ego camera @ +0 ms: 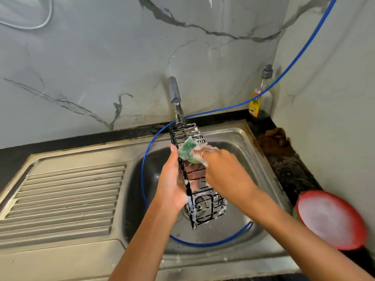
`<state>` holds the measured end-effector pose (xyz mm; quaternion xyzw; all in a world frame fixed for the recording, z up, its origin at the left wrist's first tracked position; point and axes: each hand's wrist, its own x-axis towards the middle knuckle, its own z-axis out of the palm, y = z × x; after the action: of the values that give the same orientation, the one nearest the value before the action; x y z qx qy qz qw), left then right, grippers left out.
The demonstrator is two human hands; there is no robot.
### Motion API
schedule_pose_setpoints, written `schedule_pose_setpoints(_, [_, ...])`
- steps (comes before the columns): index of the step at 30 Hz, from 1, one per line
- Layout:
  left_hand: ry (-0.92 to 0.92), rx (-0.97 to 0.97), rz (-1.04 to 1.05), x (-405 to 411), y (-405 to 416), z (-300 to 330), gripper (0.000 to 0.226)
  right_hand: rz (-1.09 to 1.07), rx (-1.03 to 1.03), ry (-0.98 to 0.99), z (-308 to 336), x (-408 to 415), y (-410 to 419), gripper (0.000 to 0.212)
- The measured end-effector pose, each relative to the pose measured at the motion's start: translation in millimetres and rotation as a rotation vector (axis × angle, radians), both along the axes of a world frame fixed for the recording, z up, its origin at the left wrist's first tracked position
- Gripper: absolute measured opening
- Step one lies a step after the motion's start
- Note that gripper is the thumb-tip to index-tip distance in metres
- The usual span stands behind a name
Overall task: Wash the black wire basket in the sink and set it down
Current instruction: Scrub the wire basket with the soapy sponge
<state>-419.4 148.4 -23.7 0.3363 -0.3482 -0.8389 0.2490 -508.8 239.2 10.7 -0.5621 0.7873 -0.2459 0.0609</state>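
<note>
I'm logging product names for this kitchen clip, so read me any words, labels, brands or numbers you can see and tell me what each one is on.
Yellow label on the dish soap bottle in the back corner: partly legible, seems to read "WASH" with "GEL" under it; not certain.
Small red and white mark at the top of that label: too blurred to read.
Black wire basket, green sponge, sink, red bowl: no text visible.

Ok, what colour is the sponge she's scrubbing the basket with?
Green, foamy with white suds. The sponge shows in the head view, held in the right hand against the basket.
</note>
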Motion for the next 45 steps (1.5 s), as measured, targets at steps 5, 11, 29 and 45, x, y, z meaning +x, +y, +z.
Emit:
schedule_pose_setpoints(5, [-0.042, 0.062, 0.058, -1, 0, -4, 0.047, 0.054, -0.17, 0.092, -16, 24, 34, 0.063])
schedule_pose_setpoints(11, [0.027, 0.107, 0.19, -2, -2, -1, 0.027, 0.075, -0.29, 0.137, -34, -3, 49, 0.064])
schedule_pose_setpoints(29, [0.061, 0.285, 0.318, -3, 10, 16, 0.029, 0.016, -0.508, 0.148, -42, -12, 57, 0.055])
schedule_pose_setpoints(45, [-0.213, -0.005, 0.034, 41, 10, -16, 0.038, -0.268, -0.268, -0.351, -15, -43, -58, 0.046])
